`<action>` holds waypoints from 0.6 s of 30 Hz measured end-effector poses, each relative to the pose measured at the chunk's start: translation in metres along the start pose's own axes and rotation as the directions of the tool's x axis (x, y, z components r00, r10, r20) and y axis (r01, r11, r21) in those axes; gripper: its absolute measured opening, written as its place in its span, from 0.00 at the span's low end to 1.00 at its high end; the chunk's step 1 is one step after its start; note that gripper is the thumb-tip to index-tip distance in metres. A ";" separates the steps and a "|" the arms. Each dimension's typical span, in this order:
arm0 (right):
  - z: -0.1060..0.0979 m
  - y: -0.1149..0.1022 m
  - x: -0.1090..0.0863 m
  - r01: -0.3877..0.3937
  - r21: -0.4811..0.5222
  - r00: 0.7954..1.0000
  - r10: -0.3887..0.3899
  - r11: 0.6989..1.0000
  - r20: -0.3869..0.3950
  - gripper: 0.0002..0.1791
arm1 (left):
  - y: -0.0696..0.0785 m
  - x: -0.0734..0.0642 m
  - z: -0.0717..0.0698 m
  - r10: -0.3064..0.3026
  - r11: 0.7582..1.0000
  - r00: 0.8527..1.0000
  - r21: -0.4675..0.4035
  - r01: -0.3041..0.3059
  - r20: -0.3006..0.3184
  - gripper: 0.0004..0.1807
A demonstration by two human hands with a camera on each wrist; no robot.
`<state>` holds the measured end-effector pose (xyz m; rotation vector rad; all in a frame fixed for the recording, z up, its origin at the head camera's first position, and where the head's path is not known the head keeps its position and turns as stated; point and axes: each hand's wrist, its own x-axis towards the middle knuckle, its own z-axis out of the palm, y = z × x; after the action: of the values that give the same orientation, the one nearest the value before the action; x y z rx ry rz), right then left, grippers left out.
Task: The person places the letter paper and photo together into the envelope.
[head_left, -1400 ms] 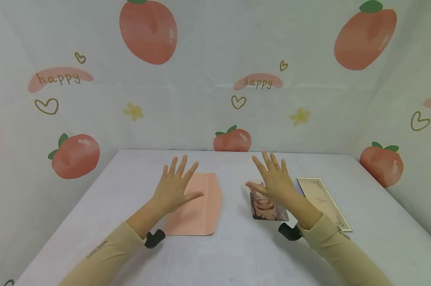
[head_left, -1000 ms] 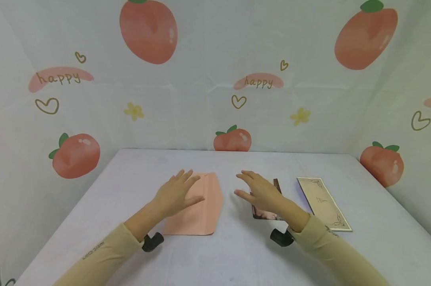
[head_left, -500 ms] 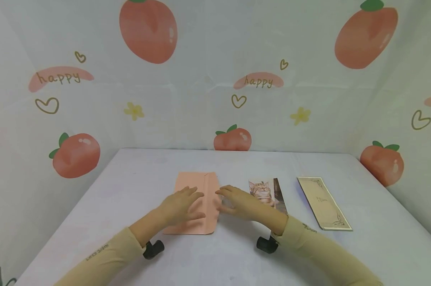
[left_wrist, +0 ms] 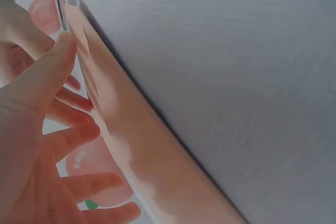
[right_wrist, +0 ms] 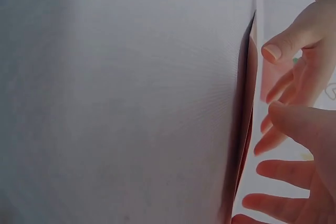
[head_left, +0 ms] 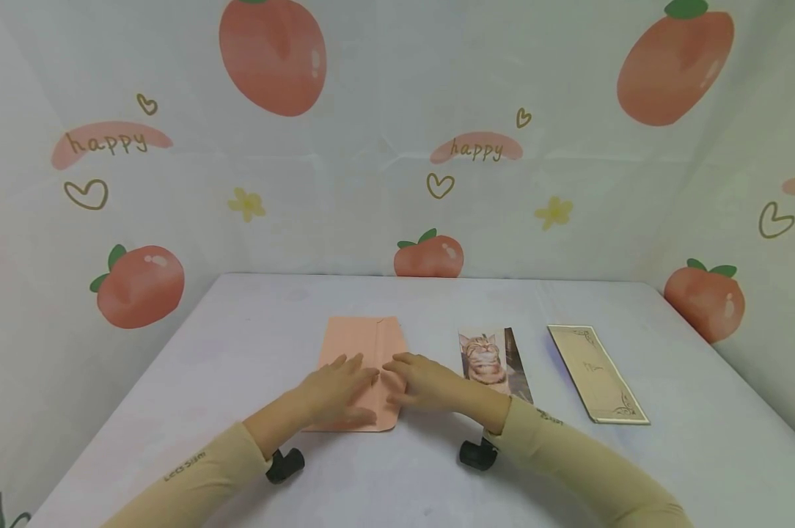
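A peach-coloured envelope (head_left: 351,341) lies flat on the table, its flap on the right side. My left hand (head_left: 338,392) is over the envelope's lower part, fingers spread and holding nothing. Close to the flap edge hovers my right hand (head_left: 430,383), its fingers loosely bent with nothing between them. Seen from the left wrist, the fingers (left_wrist: 86,184) are apart, just above the envelope (left_wrist: 136,135). In the right wrist view the right thumb (right_wrist: 294,121) and fingers are separated beside the envelope's edge (right_wrist: 249,87).
A picture card of a cat (head_left: 485,358) lies right of the envelope, partly behind the right forearm. Farther right is a long cream card (head_left: 595,374) with ornate corners. A printed cloth (head_left: 351,205) hangs behind the white table (head_left: 397,484).
Both hands have come down from a raised, spread pose toward the envelope. The right hand has moved left, off the cat card, to the flap side. The envelope and cards stay in place.
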<state>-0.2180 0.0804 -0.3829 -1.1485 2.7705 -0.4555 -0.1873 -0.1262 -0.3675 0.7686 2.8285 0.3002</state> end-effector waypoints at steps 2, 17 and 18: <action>0.001 0.000 0.001 0.003 -0.013 1.000 -0.003 1.000 0.007 0.27 | 0.000 -0.001 0.000 -0.002 1.000 1.000 -0.008 0.002 0.012 0.35; 0.001 -0.004 0.000 -0.033 -0.065 0.995 0.039 0.997 0.087 0.30 | 0.000 -0.001 0.002 -0.038 0.998 0.998 -0.047 0.040 0.048 0.35; 0.001 -0.004 -0.001 -0.037 -0.069 0.995 0.043 0.997 0.094 0.30 | -0.001 -0.001 0.002 -0.038 0.998 0.998 -0.049 0.040 0.046 0.34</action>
<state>-0.2144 0.0778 -0.3823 -1.0959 2.7402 -0.2976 -0.1861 -0.1268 -0.3697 0.7001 2.7797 0.3413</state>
